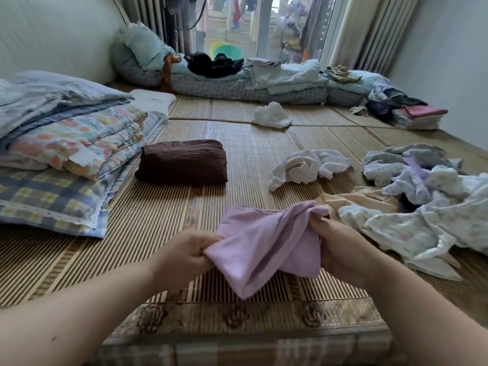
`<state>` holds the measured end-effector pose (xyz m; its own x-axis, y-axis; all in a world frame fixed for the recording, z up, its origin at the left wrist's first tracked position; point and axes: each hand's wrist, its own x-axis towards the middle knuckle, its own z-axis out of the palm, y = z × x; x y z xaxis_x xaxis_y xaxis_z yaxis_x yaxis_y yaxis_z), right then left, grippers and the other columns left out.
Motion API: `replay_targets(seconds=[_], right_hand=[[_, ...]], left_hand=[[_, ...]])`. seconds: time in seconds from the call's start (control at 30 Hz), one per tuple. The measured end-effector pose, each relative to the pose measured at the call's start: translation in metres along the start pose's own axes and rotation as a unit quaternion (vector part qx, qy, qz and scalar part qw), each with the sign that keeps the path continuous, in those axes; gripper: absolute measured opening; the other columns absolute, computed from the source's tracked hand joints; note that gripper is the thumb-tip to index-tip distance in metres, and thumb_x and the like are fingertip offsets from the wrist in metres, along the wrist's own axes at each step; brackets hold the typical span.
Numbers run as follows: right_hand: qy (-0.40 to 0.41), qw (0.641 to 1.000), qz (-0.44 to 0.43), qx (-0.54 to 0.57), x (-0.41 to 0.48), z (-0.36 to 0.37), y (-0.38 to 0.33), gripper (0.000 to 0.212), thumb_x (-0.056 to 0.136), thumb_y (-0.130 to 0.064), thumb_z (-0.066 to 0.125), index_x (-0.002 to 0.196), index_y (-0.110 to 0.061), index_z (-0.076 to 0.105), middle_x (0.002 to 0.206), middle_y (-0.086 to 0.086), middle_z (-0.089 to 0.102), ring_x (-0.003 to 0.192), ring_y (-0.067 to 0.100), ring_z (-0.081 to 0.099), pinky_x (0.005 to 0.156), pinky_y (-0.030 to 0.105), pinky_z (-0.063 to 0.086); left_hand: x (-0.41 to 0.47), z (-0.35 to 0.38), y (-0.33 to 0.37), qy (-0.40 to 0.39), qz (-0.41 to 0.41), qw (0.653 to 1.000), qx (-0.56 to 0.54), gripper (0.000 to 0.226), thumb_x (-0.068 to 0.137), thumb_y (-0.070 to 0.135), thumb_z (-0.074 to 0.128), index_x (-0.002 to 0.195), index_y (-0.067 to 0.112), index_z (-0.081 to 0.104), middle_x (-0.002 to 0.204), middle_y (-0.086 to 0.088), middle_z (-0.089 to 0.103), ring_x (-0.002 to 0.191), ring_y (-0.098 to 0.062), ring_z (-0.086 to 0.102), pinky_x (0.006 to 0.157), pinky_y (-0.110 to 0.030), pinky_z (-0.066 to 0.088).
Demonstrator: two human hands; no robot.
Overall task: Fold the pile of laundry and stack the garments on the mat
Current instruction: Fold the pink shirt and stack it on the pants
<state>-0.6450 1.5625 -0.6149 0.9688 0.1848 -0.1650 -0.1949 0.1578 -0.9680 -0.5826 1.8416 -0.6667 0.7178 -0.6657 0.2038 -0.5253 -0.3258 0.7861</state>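
A: Hands?

B: Both on the lilac garment point(264, 244), lower centre of the frame. Left hand point(184, 253) pinches its left corner, fingers point(204, 250) curled over the edge. Right hand point(340, 247) grips the bunched top right part, curled into the fabric.

A: Garment position?

B: Spread between the two hands, twisted in the middle. Its lower tip hangs towards the mat point(250, 154). Cannot tell if it touches.

A: The rest of the laundry?

B: Loose pile point(422, 207) at the right edge of the frame, pale floral and grey pieces, unfolded, just beside the right hand. A cream piece point(356, 199) lies under its near edge. A crumpled white garment point(306, 165) sits right of centre on the mat, apart from the pile. A second white one point(272, 116) lies further up, at the mat seam.

A: Anything folded?

B: One brown folded garment point(183, 162), centre left on the mat, well above the left hand. A stack of bedding point(66, 133) lies at the left edge, checked and floral layers.
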Motion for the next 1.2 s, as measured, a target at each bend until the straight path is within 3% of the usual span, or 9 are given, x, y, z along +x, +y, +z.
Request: replay_targets(seconds=[0.13, 0.27, 0.5, 0.63, 0.7, 0.87, 0.93, 1.07, 1.2], right_hand=[[0.117, 0.991, 0.063, 0.021, 0.027, -0.007, -0.005, 0.040, 0.092, -0.052, 0.049, 0.093, -0.024, 0.077, 0.104, 0.006, 0.074, 0.096, 0.022, 0.071, 0.068, 0.033, 0.058], [0.213, 0.965, 0.151, -0.022, 0.049, -0.015, 0.010, 0.042, 0.095, -0.047, 0.051, 0.101, -0.010, 0.070, 0.093, 0.009, 0.076, 0.084, 0.026, 0.073, 0.072, 0.035, 0.058], [0.238, 0.923, 0.036, -0.300, 0.050, -0.014, 0.025, 0.074, 0.076, -0.009, 0.072, 0.141, -0.027, 0.041, 0.116, -0.010, 0.052, 0.090, -0.001, 0.056, 0.071, 0.020, 0.047], [0.279, 0.906, -0.052, -0.313, 0.054, -0.018, 0.027, 0.059, 0.083, -0.013, 0.067, 0.133, -0.041, 0.050, 0.102, -0.010, 0.065, 0.083, 0.005, 0.062, 0.074, 0.025, 0.049], [0.278, 0.900, -0.035, -0.333, 0.058, -0.020, 0.032, 0.047, 0.087, -0.017, 0.066, 0.127, -0.039, 0.058, 0.099, -0.011, 0.066, 0.079, 0.003, 0.057, 0.073, 0.022, 0.047], [0.302, 0.853, 0.050, -0.423, 0.067, -0.024, 0.046, 0.041, 0.089, -0.023, 0.063, 0.130, -0.019, 0.059, 0.133, 0.002, 0.059, 0.121, 0.018, 0.054, 0.101, 0.029, 0.038], [0.308, 0.836, 0.067, -0.449, 0.067, -0.024, 0.047, 0.042, 0.089, -0.027, 0.061, 0.130, -0.019, 0.058, 0.132, 0.003, 0.060, 0.120, 0.021, 0.054, 0.099, 0.029, 0.038], [0.297, 0.821, 0.107, -0.475, 0.063, -0.024, 0.045, 0.058, 0.083, -0.048, 0.060, 0.136, -0.025, 0.048, 0.129, 0.006, 0.057, 0.112, 0.022, 0.055, 0.086, 0.030, 0.039], [0.261, 0.851, 0.134, -0.436, 0.059, -0.018, 0.041, 0.061, 0.066, -0.046, 0.078, 0.118, -0.022, 0.058, 0.109, -0.004, 0.065, 0.087, 0.008, 0.055, 0.071, 0.025, 0.041]], left_hand=[[0.022, 0.004, 0.003, 0.100, -0.182, 0.930, -0.303, 0.037, 0.079, 0.044, 0.061, 0.061, 0.014, 0.071, 0.063, -0.001, 0.066, 0.060, -0.018, 0.060, 0.058, -0.029, 0.048], [0.037, 0.014, -0.007, 0.109, -0.352, 0.879, -0.303, 0.039, 0.095, 0.042, 0.050, 0.104, 0.009, 0.069, 0.090, -0.010, 0.075, 0.083, -0.028, 0.073, 0.074, -0.044, 0.058], [0.042, 0.014, -0.010, 0.093, -0.249, 0.946, -0.185, 0.066, 0.085, 0.004, 0.064, 0.131, 0.047, 0.045, 0.113, 0.012, 0.060, 0.082, -0.015, 0.071, 0.075, -0.037, 0.058], [0.052, 0.019, -0.010, 0.132, -0.205, 0.953, -0.178, 0.064, 0.086, -0.010, 0.045, 0.134, 0.032, 0.050, 0.116, 0.016, 0.064, 0.071, -0.011, 0.066, 0.072, -0.041, 0.058], [0.055, 0.022, -0.010, 0.121, -0.230, 0.963, -0.072, 0.066, 0.084, -0.004, 0.043, 0.141, 0.028, 0.044, 0.115, 0.017, 0.063, 0.059, -0.001, 0.059, 0.052, -0.021, 0.051], [0.058, 0.027, -0.008, 0.070, -0.306, 0.936, 0.157, 0.038, 0.084, 0.010, 0.045, 0.118, 0.021, 0.055, 0.109, 0.000, 0.063, 0.084, -0.014, 0.060, 0.072, -0.033, 0.052], [0.056, 0.027, -0.010, 0.068, -0.318, 0.927, 0.190, 0.032, 0.087, 0.015, 0.046, 0.119, 0.019, 0.048, 0.123, -0.006, 0.053, 0.083, -0.013, 0.056, 0.064, -0.028, 0.047], [0.052, 0.029, -0.020, 0.020, -0.270, 0.927, 0.261, 0.074, 0.090, 0.016, 0.044, 0.145, 0.051, 0.009, 0.157, -0.004, 0.015, 0.137, -0.030, 0.031, 0.107, -0.048, 0.035], [0.056, 0.027, -0.019, -0.027, -0.251, 0.935, 0.250, 0.056, 0.094, 0.021, 0.041, 0.144, 0.043, 0.031, 0.139, -0.002, 0.043, 0.117, -0.022, 0.048, 0.099, -0.038, 0.043]])
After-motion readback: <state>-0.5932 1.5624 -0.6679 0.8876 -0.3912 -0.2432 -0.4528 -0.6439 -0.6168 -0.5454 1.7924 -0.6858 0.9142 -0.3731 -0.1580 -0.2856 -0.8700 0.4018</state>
